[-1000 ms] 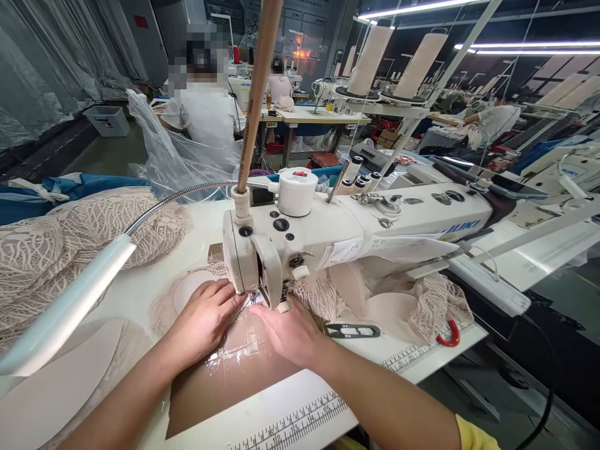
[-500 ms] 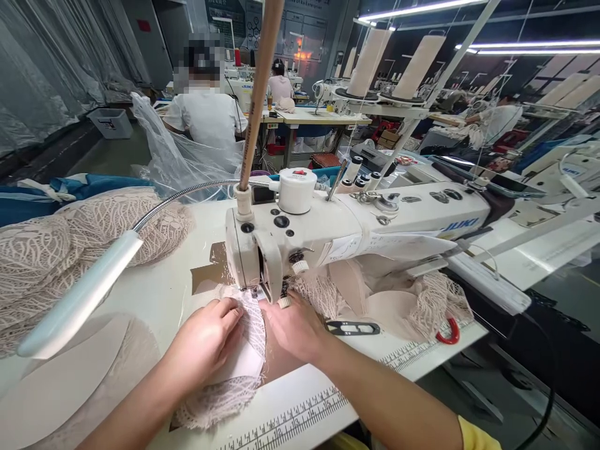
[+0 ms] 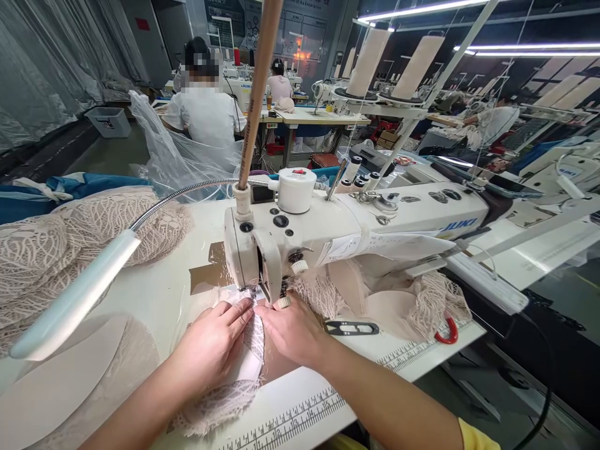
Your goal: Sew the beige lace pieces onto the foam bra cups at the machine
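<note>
Beige net-patterned lace piece (image 3: 255,340) seen against a white worktop (image 3: 164,300)
The sewing machine (image 3: 356,231) is finished in cream with blue lettering. A ruler scale (image 3: 300,422) is printed in black on the worktop, and a patch (image 3: 206,275) is coloured brown. The snips (image 3: 351,327) are coloured black, the sleeve (image 3: 475,434) yellow.

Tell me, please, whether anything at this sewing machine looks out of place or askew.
Nothing stands out: the left hand and right hand press the lace piece flat at the sewing machine, and the snips lie on the table beside them.
</note>
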A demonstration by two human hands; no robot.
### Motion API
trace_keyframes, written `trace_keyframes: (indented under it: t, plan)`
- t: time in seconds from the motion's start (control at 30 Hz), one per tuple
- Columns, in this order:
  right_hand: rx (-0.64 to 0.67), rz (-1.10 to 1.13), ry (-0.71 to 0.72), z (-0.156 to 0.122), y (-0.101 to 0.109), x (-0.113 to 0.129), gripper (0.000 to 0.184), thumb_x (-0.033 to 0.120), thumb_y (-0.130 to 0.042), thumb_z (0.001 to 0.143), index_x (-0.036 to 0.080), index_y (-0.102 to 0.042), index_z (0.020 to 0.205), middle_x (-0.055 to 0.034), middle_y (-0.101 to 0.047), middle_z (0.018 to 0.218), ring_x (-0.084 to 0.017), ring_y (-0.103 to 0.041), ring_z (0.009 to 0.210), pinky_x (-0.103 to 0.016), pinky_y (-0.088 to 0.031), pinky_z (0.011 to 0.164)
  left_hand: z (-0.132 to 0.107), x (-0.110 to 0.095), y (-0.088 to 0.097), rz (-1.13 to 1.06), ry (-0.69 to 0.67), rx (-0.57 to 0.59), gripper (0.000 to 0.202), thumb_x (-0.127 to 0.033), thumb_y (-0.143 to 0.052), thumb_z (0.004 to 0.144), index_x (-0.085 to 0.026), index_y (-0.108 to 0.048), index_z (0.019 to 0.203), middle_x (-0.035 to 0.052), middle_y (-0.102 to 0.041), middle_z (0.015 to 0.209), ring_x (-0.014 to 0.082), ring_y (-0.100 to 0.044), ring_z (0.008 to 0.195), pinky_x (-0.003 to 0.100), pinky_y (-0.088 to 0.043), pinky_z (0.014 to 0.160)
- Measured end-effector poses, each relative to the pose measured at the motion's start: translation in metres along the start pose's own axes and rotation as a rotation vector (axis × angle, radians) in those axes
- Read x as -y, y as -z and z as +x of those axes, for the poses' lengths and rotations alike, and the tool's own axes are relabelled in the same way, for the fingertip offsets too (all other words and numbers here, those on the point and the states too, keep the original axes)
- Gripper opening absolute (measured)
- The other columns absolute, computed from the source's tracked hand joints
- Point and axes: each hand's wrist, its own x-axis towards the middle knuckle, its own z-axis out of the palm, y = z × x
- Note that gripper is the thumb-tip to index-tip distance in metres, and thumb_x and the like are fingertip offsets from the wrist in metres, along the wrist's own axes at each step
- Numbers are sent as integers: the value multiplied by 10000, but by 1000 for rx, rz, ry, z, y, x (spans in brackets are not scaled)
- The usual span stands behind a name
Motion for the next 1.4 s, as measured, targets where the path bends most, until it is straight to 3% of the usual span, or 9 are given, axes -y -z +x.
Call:
trace_keyframes:
  t: [0.3, 0.43, 0.57, 0.7, 0.77, 0.87, 0.97, 1.03, 1.4]
  plan:
    - [-26, -25, -34, 3, -2, 2, 229, 130, -440, 890, 184, -624, 1014, -63, -597, 856, -183, -490, 768, -284, -334, 627, 5, 4, -1, -3, 26, -18, 408, -152, -442, 853, -77, -613, 1215, 181, -628, 1211, 273, -570, 871, 411, -494, 726]
    - [-49, 44, 82, -4, -3, 1, 159, 184, -455, 908, 177, -611, 878, -31, -568, 764, -164, -455, 709, -279, -315, 615, 1, 14, 2, -16, 57, -43, 374, -192, -417, 888, -104, -627, 1186, 163, -641, 1172, 272, -578, 912, 386, -483, 752]
    - [-14, 156, 299, -9, -3, 2, 232, 266, -467, 928, 164, -581, 754, -8, -553, 709, -137, -411, 651, -265, -326, 631, -9, 29, 22, 46, 337, -59, 390, -315, -333, 930, -122, -641, 1072, 143, -662, 967, 263, -601, 815, 350, -466, 672]
    - [20, 161, 344, -11, -2, 5, 243, 278, -486, 916, 165, -565, 717, 2, -549, 680, -129, -386, 620, -265, -327, 633, -22, 40, 38, 136, 666, 160, 357, -379, -318, 912, -177, -569, 757, 90, -601, 711, 262, -576, 634, 317, -362, 522]
    - [31, 158, 340, -12, -1, 6, 230, 287, -501, 905, 167, -561, 719, 2, -557, 690, -129, -384, 617, -267, -316, 624, -30, 42, 38, 0, 720, 221, 334, -395, -337, 901, -205, -496, 677, 56, -573, 653, 235, -547, 574, 305, -338, 509]
    - [37, 158, 343, -13, 0, 7, 200, 313, -533, 889, 170, -577, 755, 5, -567, 705, -130, -385, 625, -271, -297, 615, -39, 38, 35, -501, 820, 99, 353, -497, -385, 889, -218, -494, 701, 22, -585, 666, 218, -567, 627, 292, -403, 558]
    - [32, 153, 339, -14, -1, 6, 168, 307, -541, 886, 175, -597, 797, 11, -567, 702, -133, -389, 636, -276, -288, 622, -38, 28, 31, -1212, 971, -29, 371, -580, -517, 825, -237, -578, 955, 27, -681, 870, 238, -636, 828, 288, -500, 679]
    - [26, 164, 346, -14, -2, 6, 163, 297, -532, 892, 176, -604, 810, 15, -564, 696, -132, -394, 641, -278, -290, 633, -33, 21, 30, -1522, 1039, 13, 510, -532, -670, 742, -217, -569, 1130, 59, -712, 959, 255, -652, 895, 300, -525, 736]
    - [-34, 71, 73, -6, -3, -1, 80, 156, -511, 859, 186, -569, 813, -3, -528, 721, -155, -407, 704, -291, -235, 592, -26, 19, 29, -1685, 947, 211, 494, -414, -743, 734, -166, -653, 1152, 70, -755, 892, 216, -685, 774, 246, -536, 677]
